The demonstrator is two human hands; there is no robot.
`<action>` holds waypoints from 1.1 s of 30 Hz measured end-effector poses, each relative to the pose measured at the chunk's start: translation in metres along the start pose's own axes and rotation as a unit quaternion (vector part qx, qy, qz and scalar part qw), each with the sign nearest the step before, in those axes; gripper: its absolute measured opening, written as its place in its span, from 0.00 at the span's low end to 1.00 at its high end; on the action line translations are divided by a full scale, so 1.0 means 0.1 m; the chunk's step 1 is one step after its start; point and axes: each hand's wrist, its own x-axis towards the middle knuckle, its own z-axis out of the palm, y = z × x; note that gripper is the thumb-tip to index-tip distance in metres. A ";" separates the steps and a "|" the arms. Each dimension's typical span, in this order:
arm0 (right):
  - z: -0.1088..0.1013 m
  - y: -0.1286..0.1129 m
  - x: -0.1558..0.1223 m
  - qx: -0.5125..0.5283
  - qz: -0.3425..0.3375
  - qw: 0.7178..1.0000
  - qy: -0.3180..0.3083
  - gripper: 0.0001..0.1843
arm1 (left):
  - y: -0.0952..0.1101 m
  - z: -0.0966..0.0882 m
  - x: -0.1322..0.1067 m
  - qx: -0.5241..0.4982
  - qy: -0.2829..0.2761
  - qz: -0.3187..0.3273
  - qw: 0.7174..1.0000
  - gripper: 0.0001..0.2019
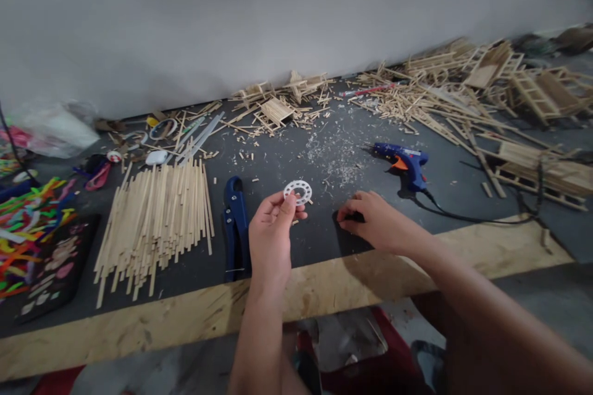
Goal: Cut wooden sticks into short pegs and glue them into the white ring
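Note:
Between the thumb and fingers of my left hand point(274, 222) is a white ring with holes around it point(303, 186), held above the dark tabletop. My right hand point(365, 219) rests low over the table to the right, fingers curled and closed; whatever they may hold is hidden. A blue glue gun point(405, 160) with an orange trigger lies beyond my right hand. Just left of my left hand is a blue hand cutter point(236, 222). A spread of thin wooden sticks point(160, 216) lies farther left.
Small wooden frames point(277, 111) and offcuts line the wall. Larger stick structures point(546, 92) stand at the right, near the glue gun's cord point(482, 220). Colourful strips point(23, 241) and a dark patterned case point(62, 265) lie at left. A pale wooden strip point(185, 315) edges the table.

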 end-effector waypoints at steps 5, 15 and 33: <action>-0.05 -0.07 -0.05 0.085 0.019 0.995 0.040 0.07 | 0.00 0.07 -0.01 -0.020 0.000 -0.018 1.000 0.10; -0.20 -0.25 -0.22 0.438 0.078 0.893 0.066 0.10 | 0.07 0.16 -0.09 -0.122 -0.030 -0.079 0.989 0.06; -0.13 -0.27 -0.23 0.458 0.064 0.876 0.136 0.06 | -0.10 0.53 -0.26 -0.179 0.014 -0.090 0.980 0.06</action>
